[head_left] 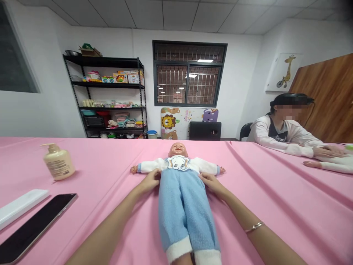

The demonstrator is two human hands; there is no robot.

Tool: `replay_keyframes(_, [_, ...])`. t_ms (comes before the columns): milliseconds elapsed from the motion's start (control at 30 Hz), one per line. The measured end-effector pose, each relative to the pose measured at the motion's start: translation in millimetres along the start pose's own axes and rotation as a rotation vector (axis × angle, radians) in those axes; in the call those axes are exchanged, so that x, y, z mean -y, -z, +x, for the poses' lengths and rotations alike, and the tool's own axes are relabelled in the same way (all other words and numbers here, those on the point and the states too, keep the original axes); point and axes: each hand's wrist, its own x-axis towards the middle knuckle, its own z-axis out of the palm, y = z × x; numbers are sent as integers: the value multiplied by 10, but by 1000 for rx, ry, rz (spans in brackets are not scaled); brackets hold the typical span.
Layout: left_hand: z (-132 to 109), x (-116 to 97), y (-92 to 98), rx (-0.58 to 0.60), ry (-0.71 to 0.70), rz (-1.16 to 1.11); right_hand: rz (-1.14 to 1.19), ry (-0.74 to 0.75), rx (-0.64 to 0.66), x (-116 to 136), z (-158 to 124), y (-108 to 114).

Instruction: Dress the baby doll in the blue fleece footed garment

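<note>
Mid-table, on pink cloth (110,173) — doll (180,191) supine, fully dressed; left hand (150,180), right hand (211,182) fingers curled, pinching blue romper at sides — nothing removed yet.

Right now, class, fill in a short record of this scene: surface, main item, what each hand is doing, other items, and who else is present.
Surface: table under a pink cloth
Main item: baby doll lying face up, in blue fleece trousers and a white top
Left hand: touching the doll's side at the waist
Right hand: touching the doll's other side; bracelet on the wrist
Other items: pump bottle, phone, white flat object
Others: seated person at the far right
</note>
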Motion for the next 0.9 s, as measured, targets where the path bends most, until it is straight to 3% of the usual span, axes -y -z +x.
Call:
replay_keyframes(33, [9,-45,-30,12,18,-32,16,-15,15,10,-12,42])
replay_keyframes(100, [58,-102,-60,-74,38,-43,-6,-28,-46,-30,-9,147])
replay_keyframes(200, [160,-93,-58,-262,19,-30,-243,-30,-269,-155,52,254])
replay_keyframes(267, [206,-39,-74,-318,4,-34,-460,-3,-380,-153,86,234])
replay_keyframes(333, [221,27,-114,-343,-17,-27,-614,70,-517,12,50,122])
replay_keyframes(400, [215,88,-159,-377,-35,-20,-665,169,-594,330,-115,-71])
replay_keyframes(433, [210,112,-174,-399,-37,-19,-630,231,-511,516,-249,-190])
replay_keyframes(567, [202,155,-180,-460,-13,-30,-675,462,258,1054,-918,-719])
replay_keyframes(600, [203,155,-174,-461,-9,-32,-782,531,327,1085,-1048,-844])
replay_keyframes(733, [199,136,-166,-465,4,-54,-1188,796,141,918,-1216,-1215])
replay_keyframes(900, [182,97,-162,-504,22,-78,-1123,1027,44,816,-1105,-1455])
